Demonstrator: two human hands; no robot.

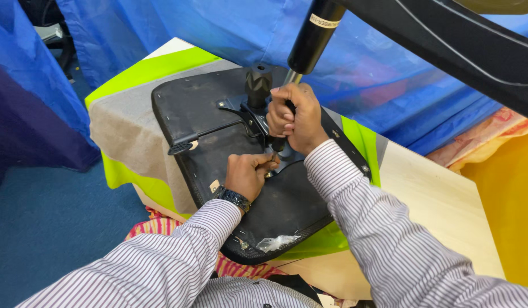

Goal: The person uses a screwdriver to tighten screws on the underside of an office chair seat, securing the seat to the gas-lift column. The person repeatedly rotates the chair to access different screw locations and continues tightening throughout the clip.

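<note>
An upturned black chair seat (207, 108) lies on a cloth-covered table, its metal mechanism plate (249, 111) facing up. My right hand (292, 117) is closed around the handle of a screwdriver (278, 142) held upright over the plate. My left hand (249, 171), with a black watch on the wrist, pinches the screwdriver's lower end where it meets the plate. A black lever (201, 140) sticks out to the left of the mechanism. A black gas cylinder (312, 37) rises just behind my right hand.
The table (429, 194) has a pale wooden top under a grey and lime-green cloth (124, 128). Blue plastic sheeting (218, 28) hangs behind. A black chair part (463, 45) crosses the upper right. Blue carpet (53, 217) lies at the left, yellow material (506, 205) at the right.
</note>
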